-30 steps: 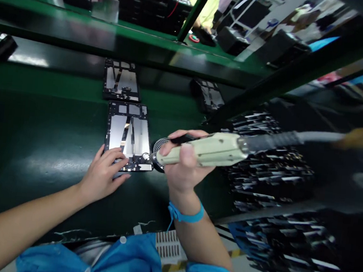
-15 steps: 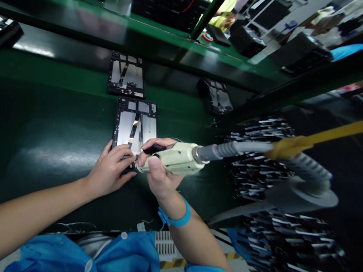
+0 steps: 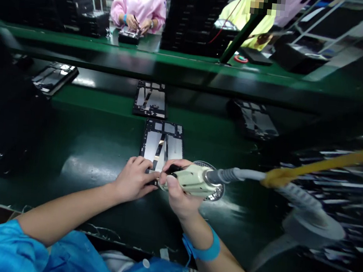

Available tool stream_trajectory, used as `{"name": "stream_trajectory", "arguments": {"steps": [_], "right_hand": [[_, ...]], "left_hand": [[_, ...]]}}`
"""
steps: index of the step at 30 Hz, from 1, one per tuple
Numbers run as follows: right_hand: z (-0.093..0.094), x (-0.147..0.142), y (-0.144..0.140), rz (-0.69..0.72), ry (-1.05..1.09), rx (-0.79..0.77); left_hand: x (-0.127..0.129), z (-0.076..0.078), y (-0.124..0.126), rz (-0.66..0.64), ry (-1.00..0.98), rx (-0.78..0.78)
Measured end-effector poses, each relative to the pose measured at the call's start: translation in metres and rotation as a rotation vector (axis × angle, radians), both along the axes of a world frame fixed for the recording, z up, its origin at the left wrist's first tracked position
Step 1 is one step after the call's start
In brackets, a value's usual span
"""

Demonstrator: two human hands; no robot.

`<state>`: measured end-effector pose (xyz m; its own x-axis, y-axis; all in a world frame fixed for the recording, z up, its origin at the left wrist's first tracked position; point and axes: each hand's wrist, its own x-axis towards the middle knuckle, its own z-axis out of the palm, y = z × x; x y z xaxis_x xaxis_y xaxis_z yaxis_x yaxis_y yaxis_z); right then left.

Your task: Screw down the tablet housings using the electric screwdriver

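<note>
An opened tablet [image 3: 174, 146], with silver plates and flex cables showing in a black frame, lies on the green bench in front of me. My left hand [image 3: 135, 177] rests on its lower left edge, fingers stretched out and thumb apart, index fingertip close to the screwdriver's nose. My right hand [image 3: 182, 196] is wrapped round a cream electric screwdriver [image 3: 193, 180], tilted with its nose over the tablet's lower edge. My fingers and the tool's body hide the bit. Partly behind the screwdriver sits a round metal dish [image 3: 217, 193] of small shiny pieces.
A second opened tablet [image 3: 151, 101] lies just beyond, with others at the left [image 3: 54, 79] and right [image 3: 255, 119]. A grey cable [image 3: 248, 175] and yellow strap [image 3: 326, 165] run right. Dark stacks [image 3: 7, 110] stand left. Across the bench, a person in pink [image 3: 139, 3] works.
My view has swung left and up, so the bench appears shifted right and down. Both hands stay at the tablet's lower edge, the screwdriver still in my right. More of the metal dish shows.
</note>
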<state>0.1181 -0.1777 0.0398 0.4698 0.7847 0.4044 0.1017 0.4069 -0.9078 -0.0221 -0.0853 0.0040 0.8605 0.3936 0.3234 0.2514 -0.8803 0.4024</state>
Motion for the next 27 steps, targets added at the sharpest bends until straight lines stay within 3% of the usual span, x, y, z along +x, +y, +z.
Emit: {"name": "stream_trajectory", "arguments": {"steps": [3,5,9,12,14,16,21,24,27], "right_hand": [[0.012,0.005,-0.006,0.064,0.069,0.035],[0.025,0.012,-0.015,0.05,0.104,0.081],[0.04,0.032,-0.032,-0.087,0.112,0.217],[0.037,0.046,-0.035,-0.142,0.144,0.205],[0.031,0.051,-0.034,-0.151,0.144,0.181],[0.026,0.053,-0.033,-0.168,0.122,0.16],[0.015,0.058,-0.029,-0.293,0.043,0.086],[0.012,0.062,-0.026,-0.316,-0.066,-0.001],[0.011,0.064,-0.025,-0.32,-0.112,-0.022]], "left_hand": [[-0.007,0.007,-0.006,0.001,0.047,0.002],[-0.024,0.009,-0.02,0.031,0.054,-0.003],[-0.09,0.007,-0.055,0.22,0.013,0.028],[-0.139,0.004,-0.047,0.36,0.009,0.07],[-0.158,0.005,-0.012,0.43,0.051,0.11],[-0.16,0.009,0.042,0.515,0.107,0.13],[-0.119,0.028,0.18,0.73,0.127,0.114],[-0.081,0.035,0.225,0.792,0.079,0.049],[-0.033,0.029,0.243,0.789,0.038,-0.09]]}}
